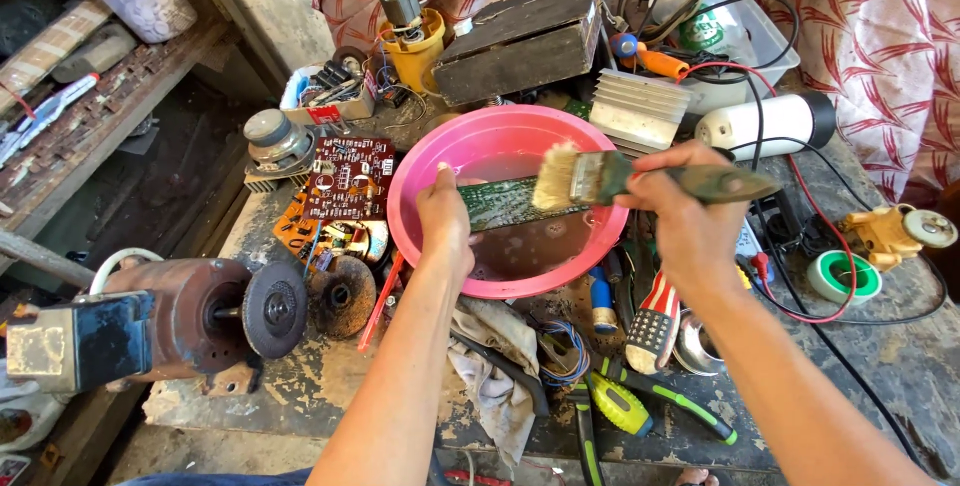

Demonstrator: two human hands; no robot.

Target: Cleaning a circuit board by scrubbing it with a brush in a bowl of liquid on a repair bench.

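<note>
A pink plastic basin (430, 161) sits in the middle of a cluttered workbench. My left hand (443, 218) holds a green circuit board (500, 204) over the basin, gripping its left end. My right hand (672, 208) grips the handle of a flat paint brush (600, 176). The brush's pale bristles rest on or just above the board's right part. A little liquid shows in the bottom of the basin.
A red-brown circuit board (350, 178) and a small speaker (275, 141) lie left of the basin. A bench grinder motor (190, 316) stands at front left. Screwdrivers (650, 331), pliers, a rag (490, 366), wires, tape rolls (845, 276) and a dark wooden box (520, 46) crowd the bench.
</note>
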